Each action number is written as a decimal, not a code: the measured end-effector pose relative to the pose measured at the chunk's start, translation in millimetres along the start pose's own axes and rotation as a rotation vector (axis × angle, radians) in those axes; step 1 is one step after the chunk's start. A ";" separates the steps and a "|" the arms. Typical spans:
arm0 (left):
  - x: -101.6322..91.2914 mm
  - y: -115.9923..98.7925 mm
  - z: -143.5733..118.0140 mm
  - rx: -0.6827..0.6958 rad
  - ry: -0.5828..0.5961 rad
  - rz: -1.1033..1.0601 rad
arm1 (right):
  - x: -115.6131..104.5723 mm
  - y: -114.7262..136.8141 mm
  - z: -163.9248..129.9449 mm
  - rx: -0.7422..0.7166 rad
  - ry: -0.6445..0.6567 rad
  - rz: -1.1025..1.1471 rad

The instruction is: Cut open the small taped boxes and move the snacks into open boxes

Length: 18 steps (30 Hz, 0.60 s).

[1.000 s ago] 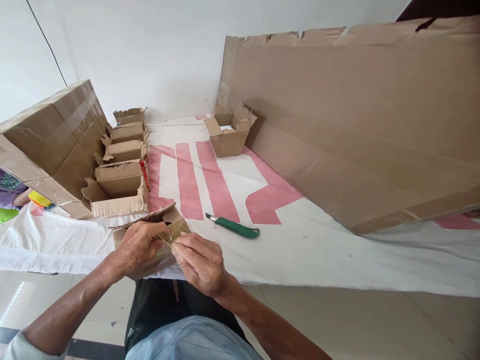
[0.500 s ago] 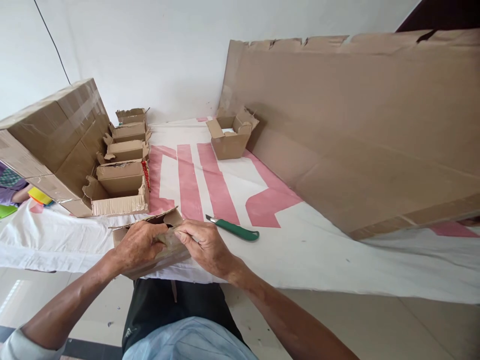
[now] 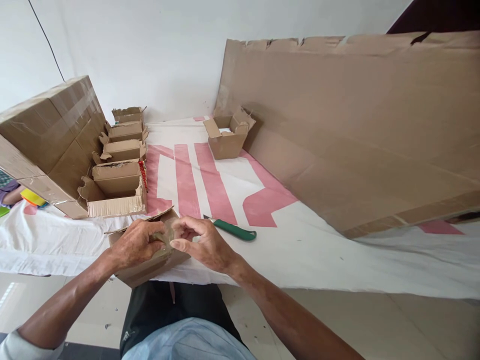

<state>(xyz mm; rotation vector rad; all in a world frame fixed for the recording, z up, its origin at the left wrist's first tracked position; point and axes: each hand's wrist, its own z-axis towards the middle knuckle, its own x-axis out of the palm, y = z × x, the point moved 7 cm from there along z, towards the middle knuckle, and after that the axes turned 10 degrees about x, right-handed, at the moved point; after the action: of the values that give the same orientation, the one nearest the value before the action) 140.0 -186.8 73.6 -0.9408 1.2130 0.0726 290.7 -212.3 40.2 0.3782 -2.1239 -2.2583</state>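
A small open cardboard box (image 3: 150, 270) stands at the near edge of the table, in front of my body. My left hand (image 3: 138, 242) is closed at its top edge, pinching a bunched piece of clear brown tape (image 3: 168, 239). My right hand (image 3: 204, 245) is just to the right of the tape, thumb and fingertips apart around its edge; whether they touch it I cannot tell. Behind my right hand a green utility knife (image 3: 234, 229) lies on the cloth, blade end towards the hand.
Several open small boxes (image 3: 118, 204) stand in a row at left, beside a taped wall of cartons (image 3: 56, 135). Another open box (image 3: 227, 145) sits further back. A large cardboard sheet (image 3: 337, 130) leans on the right. Part of another person's arm (image 3: 13, 195) shows at far left.
My right thumb and fingers have parted from a pinch on the tape. My left hand keeps its grip. The view has shifted slightly; the knife and other boxes stay put.
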 end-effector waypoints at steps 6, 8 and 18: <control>0.5 -2.5 -1.3 0.018 0.019 0.006 | 7.9 -5.1 15.4 0.158 0.114 0.075; -0.3 0.0 -1.5 0.003 0.018 0.014 | 7.9 -2.4 17.4 0.158 0.140 0.068; -1.8 1.6 -0.6 0.024 0.015 0.009 | -5.8 2.3 16.3 0.101 0.042 -0.013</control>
<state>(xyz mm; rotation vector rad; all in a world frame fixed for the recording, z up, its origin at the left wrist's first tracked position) 137.9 -185.4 74.1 -0.9165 1.2295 0.0577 292.9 -195.5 44.1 0.4386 -2.2272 -2.1349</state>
